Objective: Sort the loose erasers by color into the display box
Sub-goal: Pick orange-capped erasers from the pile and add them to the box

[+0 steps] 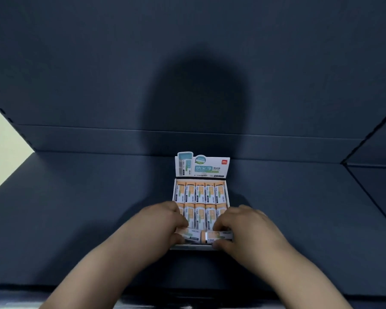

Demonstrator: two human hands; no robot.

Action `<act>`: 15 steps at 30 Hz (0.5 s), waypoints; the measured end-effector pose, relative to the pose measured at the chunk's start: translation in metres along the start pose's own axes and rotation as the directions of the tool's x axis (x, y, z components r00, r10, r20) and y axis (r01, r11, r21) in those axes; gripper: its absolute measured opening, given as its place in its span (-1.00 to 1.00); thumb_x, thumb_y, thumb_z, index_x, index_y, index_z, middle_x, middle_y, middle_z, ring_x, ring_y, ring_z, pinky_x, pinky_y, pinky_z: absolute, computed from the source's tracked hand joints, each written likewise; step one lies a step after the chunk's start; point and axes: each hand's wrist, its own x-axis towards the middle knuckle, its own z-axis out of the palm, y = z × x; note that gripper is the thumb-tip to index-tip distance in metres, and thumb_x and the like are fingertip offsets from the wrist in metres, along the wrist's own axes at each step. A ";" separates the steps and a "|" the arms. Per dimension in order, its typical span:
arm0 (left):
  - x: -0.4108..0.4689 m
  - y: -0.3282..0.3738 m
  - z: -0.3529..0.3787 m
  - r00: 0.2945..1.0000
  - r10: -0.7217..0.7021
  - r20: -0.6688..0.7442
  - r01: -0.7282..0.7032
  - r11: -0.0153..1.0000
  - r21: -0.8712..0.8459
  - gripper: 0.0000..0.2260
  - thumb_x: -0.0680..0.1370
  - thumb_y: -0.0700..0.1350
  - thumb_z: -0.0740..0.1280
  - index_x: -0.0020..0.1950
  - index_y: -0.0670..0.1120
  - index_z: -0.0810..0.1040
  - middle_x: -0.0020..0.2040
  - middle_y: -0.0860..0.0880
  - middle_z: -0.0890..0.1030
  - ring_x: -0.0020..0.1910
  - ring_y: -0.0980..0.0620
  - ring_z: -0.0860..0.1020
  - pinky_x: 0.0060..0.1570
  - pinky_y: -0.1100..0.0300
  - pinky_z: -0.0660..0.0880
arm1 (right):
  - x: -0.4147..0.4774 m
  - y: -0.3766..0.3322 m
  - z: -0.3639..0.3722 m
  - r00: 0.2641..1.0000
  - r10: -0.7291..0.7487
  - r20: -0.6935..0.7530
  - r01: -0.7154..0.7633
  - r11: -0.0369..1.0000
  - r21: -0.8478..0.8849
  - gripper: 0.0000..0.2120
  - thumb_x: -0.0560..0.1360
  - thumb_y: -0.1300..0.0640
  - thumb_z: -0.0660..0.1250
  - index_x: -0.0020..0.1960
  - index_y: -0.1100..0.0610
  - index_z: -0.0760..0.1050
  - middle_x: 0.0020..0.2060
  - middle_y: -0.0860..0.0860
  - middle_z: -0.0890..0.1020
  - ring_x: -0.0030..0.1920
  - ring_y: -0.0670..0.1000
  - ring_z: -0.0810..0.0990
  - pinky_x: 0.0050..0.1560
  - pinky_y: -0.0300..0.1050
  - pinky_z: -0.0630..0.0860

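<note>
Two bare forearms reach in from the near edge and meet at the front of the display box [194,247], a shallow rectangular tray of white cardboard. At the box's front left corner the left hand [165,221] has its fingers curled over the left eraser [188,235] with the thumb against the near side, pinching it. This eraser is a small rectangular block in a white and orange printed paper sleeve. It lies in the front row with its long axis running across the box, side to side, and is blurred. Behind it, toward the middle of the box, the second row of erasers [201,216] and the back row of erasers [200,192] lie the other way, long axes running front to back. Their orange ends point at the back wall and the blocks are packed side by side, five showing in the back row. The second row is partly hidden by both hands. A printed header card [202,165] stands upright at the box's back edge. Right of the box's middle, the right eraser [217,236] also lies crosswise in the front row, with its orange end toward the centre. I cannot tell whether the two crosswise erasers touch. At the front right corner the right hand [243,230] grips this eraser, curled fingers on top and thumb beneath. Around the box spreads a matte, dark blue-grey table [299,208].
</note>
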 end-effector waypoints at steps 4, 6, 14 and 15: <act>-0.001 -0.005 -0.001 0.998 0.039 0.044 -0.038 0.999 -0.018 -0.69 0.52 0.06 0.31 0.26 0.11 0.50 0.14 0.13 0.42 0.10 0.14 0.44 0.14 0.23 0.40 | -0.001 -0.004 0.002 0.999 0.031 -0.007 -0.031 1.000 0.001 -0.73 0.45 -0.10 0.32 0.13 -0.06 0.52 0.08 -0.13 0.54 0.16 -0.04 0.42 0.14 -0.20 0.31; -0.002 -0.008 -0.001 0.997 0.056 0.059 -0.054 0.998 -0.035 -0.71 0.53 0.05 0.29 0.25 0.11 0.51 0.12 0.13 0.42 0.08 0.15 0.45 0.12 0.24 0.41 | -0.001 -0.004 0.003 0.999 0.044 -0.015 -0.044 0.999 0.019 -0.75 0.45 -0.09 0.34 0.10 -0.06 0.54 0.06 -0.13 0.55 0.15 -0.04 0.43 0.12 -0.19 0.32; -0.003 -0.007 -0.006 0.993 0.115 0.026 -0.114 0.992 -0.049 -0.80 0.58 0.00 0.22 0.12 0.07 0.59 0.04 0.13 0.50 0.01 0.15 0.47 0.06 0.21 0.43 | -0.004 0.003 0.010 0.990 0.128 -0.054 -0.122 0.988 0.096 -0.84 0.47 0.01 0.36 0.05 -0.10 0.58 -0.06 -0.19 0.54 0.06 -0.07 0.49 0.04 -0.27 0.35; -0.003 -0.006 -0.006 0.993 0.115 0.015 -0.115 0.993 -0.036 -0.81 0.58 -0.01 0.22 0.12 0.08 0.59 0.05 0.14 0.50 0.02 0.14 0.47 0.06 0.21 0.43 | -0.005 0.004 0.010 0.990 0.129 -0.051 -0.124 0.987 0.100 -0.86 0.47 0.03 0.35 0.03 -0.10 0.59 -0.07 -0.20 0.53 0.06 -0.08 0.49 0.05 -0.27 0.37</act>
